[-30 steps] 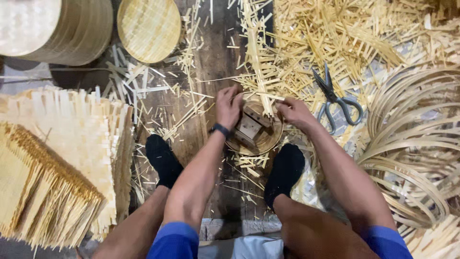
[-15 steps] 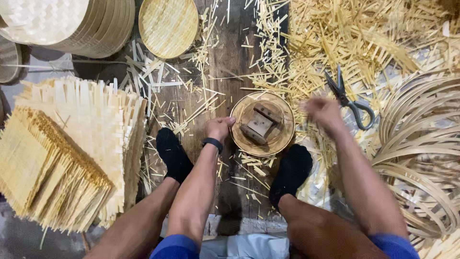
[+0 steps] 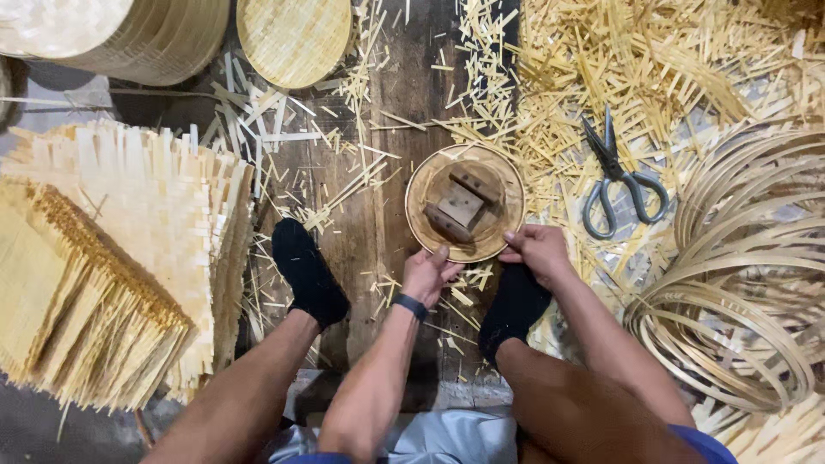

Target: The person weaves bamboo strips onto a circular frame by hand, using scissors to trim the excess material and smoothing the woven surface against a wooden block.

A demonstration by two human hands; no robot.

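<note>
- Gripping a round mould [image 3: 465, 203] at its near rim: left hand [image 3: 427, 275] with thumb up on the edge, right hand [image 3: 537, 250] closed on the rim beside it.
- Lying flat on the plank floor [image 3: 391, 103], between two black-socked feet [image 3: 307, 271], just beyond the toes.
- Shallow wooden disc, tan, thin raised hoop around the edge; one square block at centre, two short bars flanking it, all set at a slant.
- One pair of scissors [image 3: 617, 176], grey metal, lying open to the right, well apart from the hands.
- One woven tray [image 3: 294, 37] leaning at the top; stacked trays [image 3: 120, 34] left of it, count unclear.
- Square woven mats [image 3: 112, 258] piled left, fringed edges, pale bamboo.
- Many thin bent hoops [image 3: 739, 283] heaped right.
- Loose offcuts [image 3: 550, 77] strewn everywhere, flat and splintery.
</note>
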